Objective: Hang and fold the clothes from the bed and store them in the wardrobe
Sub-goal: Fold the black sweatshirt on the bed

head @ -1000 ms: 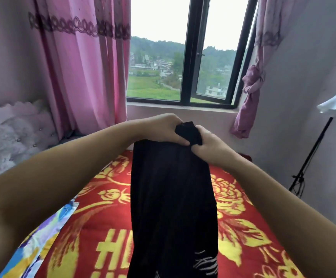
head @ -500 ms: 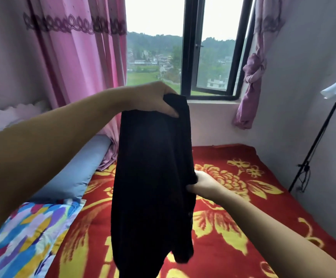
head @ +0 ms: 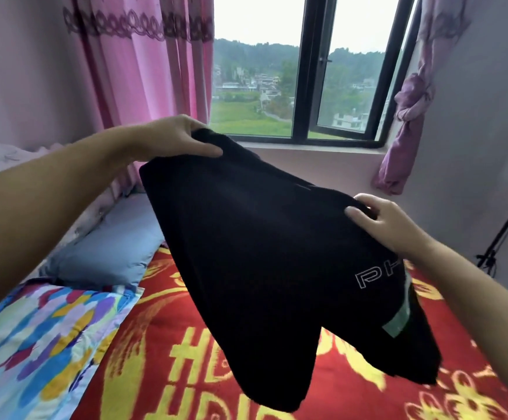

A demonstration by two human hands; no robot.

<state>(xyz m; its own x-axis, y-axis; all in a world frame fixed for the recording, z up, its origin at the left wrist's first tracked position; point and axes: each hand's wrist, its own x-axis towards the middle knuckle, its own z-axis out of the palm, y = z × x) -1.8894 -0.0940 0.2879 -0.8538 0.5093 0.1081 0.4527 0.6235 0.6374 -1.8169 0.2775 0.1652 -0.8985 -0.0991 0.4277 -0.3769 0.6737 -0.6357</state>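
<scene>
Black garment (head: 261,253): you hold it in the air above the bed, at the centre of your view, folded over so two lobes hang toward 6 o'clock. White outline letters "PH" read near its 3 o'clock edge; the rest of the word is hidden by your wrist. A pale green and white tag or stripe sits below the letters, its print too small to read.

Left hand (head: 175,137): at 11 o'clock, fingers curled over the garment's top corner, gripping it.

Right hand (head: 389,222): at 3 o'clock, thumb on top, pinching the garment's right edge.

Red blanket (head: 161,353): covers the bed beneath, yellow flowers and large yellow letters, only "H" legible.

Multicoloured sheet (head: 34,344): at 8 o'clock, touching the blanket's left edge.

Blue pillow (head: 107,253): at 9 o'clock, against the pink curtain (head: 143,86).

Window (head: 307,71): at 12 o'clock, black frame.

Black stand (head: 501,237): at 3 o'clock, by the wall.
</scene>
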